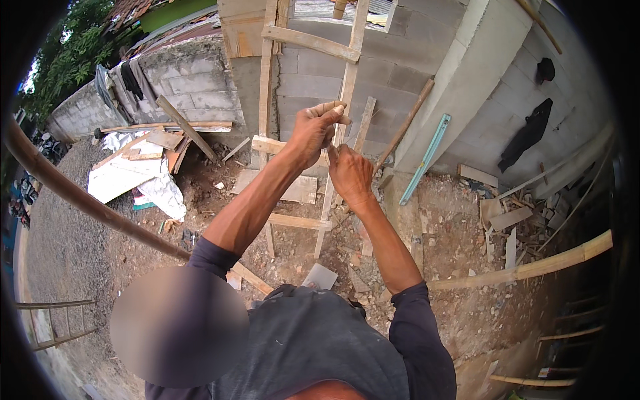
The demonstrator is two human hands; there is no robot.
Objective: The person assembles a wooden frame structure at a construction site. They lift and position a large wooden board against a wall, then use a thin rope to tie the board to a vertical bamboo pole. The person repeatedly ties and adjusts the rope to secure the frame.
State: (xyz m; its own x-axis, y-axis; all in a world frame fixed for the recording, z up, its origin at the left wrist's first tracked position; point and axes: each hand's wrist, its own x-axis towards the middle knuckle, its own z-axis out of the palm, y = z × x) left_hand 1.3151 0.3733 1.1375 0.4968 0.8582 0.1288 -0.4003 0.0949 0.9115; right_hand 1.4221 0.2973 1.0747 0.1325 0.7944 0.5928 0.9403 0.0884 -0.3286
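Directly before the wooden ladder [265,100], level with its middle part and nearest its right rail, both bare hands come together at a thin pale strand [339,135]. The left hand [312,138], the higher one, pinches the strand with its thumb pressed against a finger. The right hand [352,175] is curled just below, at the strand's lower part; its fingertips are hidden, so whether it grips cannot be told. Behind the ladder rises a grey block wall [307,87]. To the ladder's right, a brown pole [405,123] slants up, and beyond it a long teal bar [425,160] stands tilted near a concrete column [453,80]. Farther right of the ladder, a dark garment [527,137] hangs below a dark cap [545,70]. Left of the ladder, boards and white sheets [127,177] lie heaped on the ground.
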